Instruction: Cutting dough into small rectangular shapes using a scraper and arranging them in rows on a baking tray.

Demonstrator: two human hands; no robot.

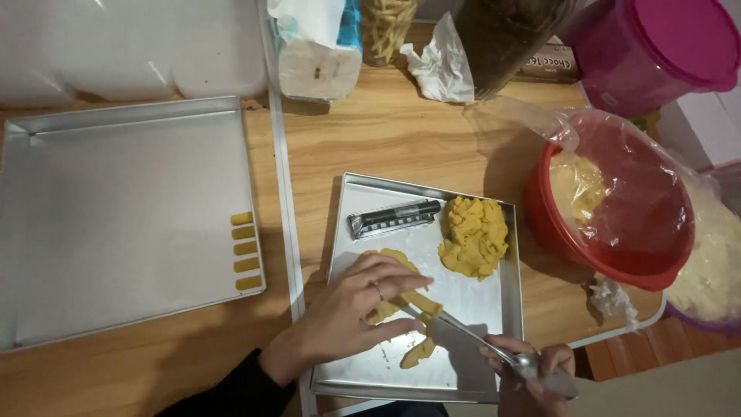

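A: Warm indoor light, medium bright, from above. Soft glare on the large tray [116, 201] and on the plastic film over the red bowl [617, 208].
B: Shadows fall left of the small tray [478, 309] onto the surface [401, 131]. Far corners blown out, slightly soft.

Left hand [351, 313] presses flat yellow dough [401, 297] on the small square metal tray [482, 363] at the bench's near edge; right hand [532, 378] grips a metal knife [463, 330], its blade touching the dough.

Home kitchen: baking trays [131, 208], dough [475, 235]
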